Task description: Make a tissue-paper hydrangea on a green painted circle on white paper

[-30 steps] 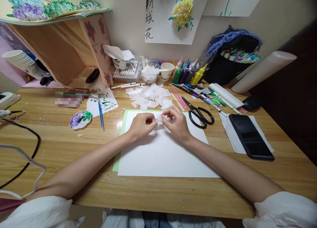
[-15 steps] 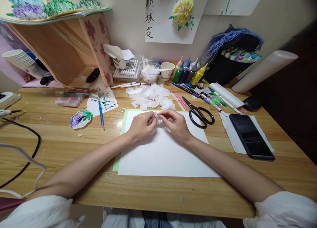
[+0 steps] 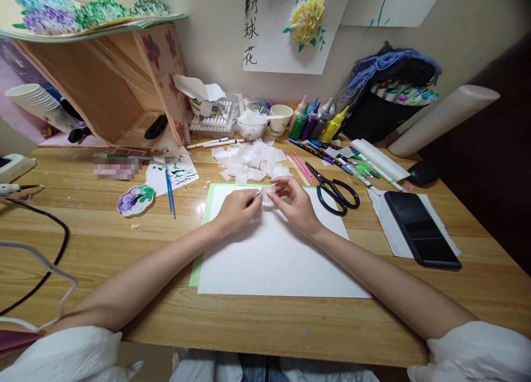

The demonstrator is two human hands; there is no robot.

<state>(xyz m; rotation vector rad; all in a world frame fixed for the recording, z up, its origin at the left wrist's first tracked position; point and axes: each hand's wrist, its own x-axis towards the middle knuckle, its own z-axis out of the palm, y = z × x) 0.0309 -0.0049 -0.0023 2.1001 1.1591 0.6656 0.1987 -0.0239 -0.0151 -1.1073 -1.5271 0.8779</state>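
Note:
A small piece of thin white tissue paper (image 3: 267, 197) is between my hands, over the far part of a white sheet (image 3: 274, 260). My left hand (image 3: 237, 209) pinches its left side between thumb and fingers. On the other side, my right hand (image 3: 295, 205) has its thumb against the paper, with the fingers curved over and slightly parted. A light green sheet (image 3: 194, 271) shows beneath the white one. Just beyond my hands lies a loose heap of white tissue pieces (image 3: 253, 158). Black-handled scissors (image 3: 337, 192) rest beside my right hand.
To the left are a painted palette (image 3: 136, 199) and blue brushes (image 3: 170, 191). Paint bottles (image 3: 315, 122), a paper cup (image 3: 281, 120) and a bowl of white scraps (image 3: 251, 126) stand at the back. A phone (image 3: 421, 227) lies at the right, and a cable (image 3: 62, 243) at the left.
The fingers of my right hand have lifted and spread a little, so more of the tissue piece shows. My left hand stays pinched in nearly the same place.

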